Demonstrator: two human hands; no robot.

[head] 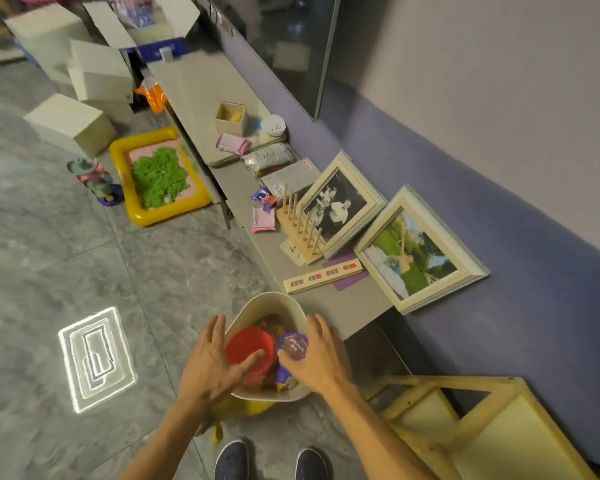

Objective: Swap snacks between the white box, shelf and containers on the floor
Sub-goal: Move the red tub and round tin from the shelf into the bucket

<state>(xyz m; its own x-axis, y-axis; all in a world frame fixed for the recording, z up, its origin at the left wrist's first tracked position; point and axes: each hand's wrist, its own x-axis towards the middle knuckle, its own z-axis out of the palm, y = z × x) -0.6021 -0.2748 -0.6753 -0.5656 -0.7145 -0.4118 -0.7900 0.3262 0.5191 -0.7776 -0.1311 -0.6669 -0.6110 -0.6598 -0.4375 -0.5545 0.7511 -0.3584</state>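
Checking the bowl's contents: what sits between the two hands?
Head view: a red tub and a purple-lidded snack cup, inside the white bowl, between left hand and right hand.

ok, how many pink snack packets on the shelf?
2. One pink packet lies by the small wooden box; the other beside the wooden peg rack. More may hide in the white bowl.
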